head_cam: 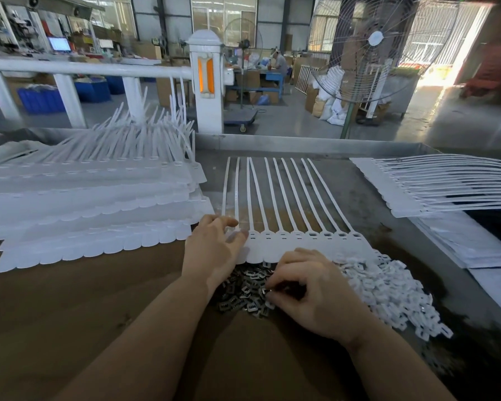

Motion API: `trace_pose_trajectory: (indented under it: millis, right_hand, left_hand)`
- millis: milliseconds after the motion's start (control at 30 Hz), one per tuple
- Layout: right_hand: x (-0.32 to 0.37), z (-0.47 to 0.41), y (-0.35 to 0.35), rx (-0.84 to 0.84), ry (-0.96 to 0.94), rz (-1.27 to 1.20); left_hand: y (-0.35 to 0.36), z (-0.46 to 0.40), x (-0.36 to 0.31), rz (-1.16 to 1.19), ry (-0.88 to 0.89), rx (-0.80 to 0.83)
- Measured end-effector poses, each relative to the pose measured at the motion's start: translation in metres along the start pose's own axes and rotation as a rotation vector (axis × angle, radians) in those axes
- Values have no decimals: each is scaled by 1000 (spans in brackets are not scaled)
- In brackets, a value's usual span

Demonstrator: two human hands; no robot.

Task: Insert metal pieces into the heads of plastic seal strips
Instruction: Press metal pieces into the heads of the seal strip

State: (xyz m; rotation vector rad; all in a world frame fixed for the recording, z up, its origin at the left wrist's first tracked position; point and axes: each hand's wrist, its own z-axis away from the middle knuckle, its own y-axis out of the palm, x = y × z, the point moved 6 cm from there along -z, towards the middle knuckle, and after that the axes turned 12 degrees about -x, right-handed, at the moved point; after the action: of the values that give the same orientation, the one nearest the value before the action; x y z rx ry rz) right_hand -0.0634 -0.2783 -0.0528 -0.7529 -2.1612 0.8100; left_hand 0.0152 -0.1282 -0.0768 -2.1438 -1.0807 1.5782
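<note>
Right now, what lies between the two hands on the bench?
In the head view, the pile of metal pieces and the tab edge of the joined seal strips lie between the left hand and right hand.

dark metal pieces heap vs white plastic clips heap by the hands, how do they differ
The heap of dark grey metal pieces is shiny and compact; the heap of white plastic clips is matte and spreads much wider.

The metal heap lies between both hands, under the strip sheet's near edge; the plastic heap lies beyond the right hand.

The right hand's fingers dig into the metal heap, not the plastic one.

Both are loose piles of small slotted parts.
</note>
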Motion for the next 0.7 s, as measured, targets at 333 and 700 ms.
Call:
trace_pose_trajectory:
  millis: [333,700]
  right_hand:
    - [-3,-1,4,29,37,-6]
    - [-12,0,-12,-304,57,129]
  left_hand:
    - [1,0,0,-58,20,24]
    - [2,0,0,-34,42,11]
